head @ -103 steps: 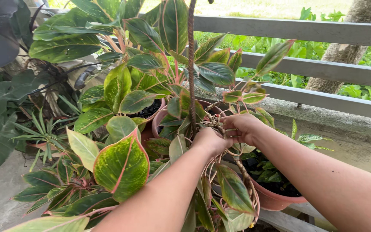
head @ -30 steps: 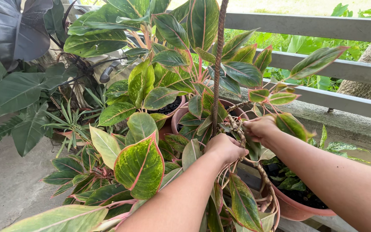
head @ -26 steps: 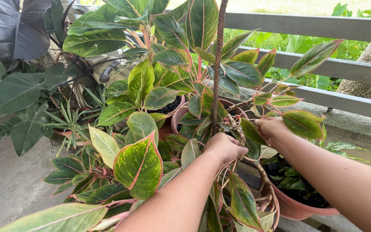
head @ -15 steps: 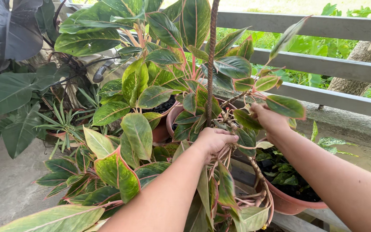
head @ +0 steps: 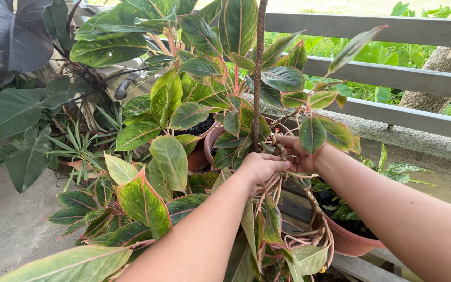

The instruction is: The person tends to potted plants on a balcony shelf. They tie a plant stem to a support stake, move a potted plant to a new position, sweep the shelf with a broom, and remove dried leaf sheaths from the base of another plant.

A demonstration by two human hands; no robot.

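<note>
Both hands are deep in the foliage now. The left hand (head: 259, 168) is curled shut over a bundle of pale pink stems (head: 273, 185), fingers (head: 280, 163) wrapped across the top of them. The right hand (head: 294, 153) sits just beyond, touching the left, but a red-edged leaf (head: 323, 133) covers most of it, so I cannot tell whether its fingers are closed or spread.

The rusty ribbed rod (head: 258, 73) rises straight up just past the left knuckles, long axis vertical, and the left hand is the nearer one to it. The stems run the other way, drooping down and toward the camera from under the fingers, curling over the rim of the terracotta pot (head: 352, 241) below the right forearm.

Room is tight: variegated leaves (head: 170, 159) crowd to the left of the fingers, a second pot (head: 209, 141) sits behind them, a grey rail fence (head: 392, 78) runs beyond, and the concrete floor (head: 6, 230) lies bare far left.
</note>
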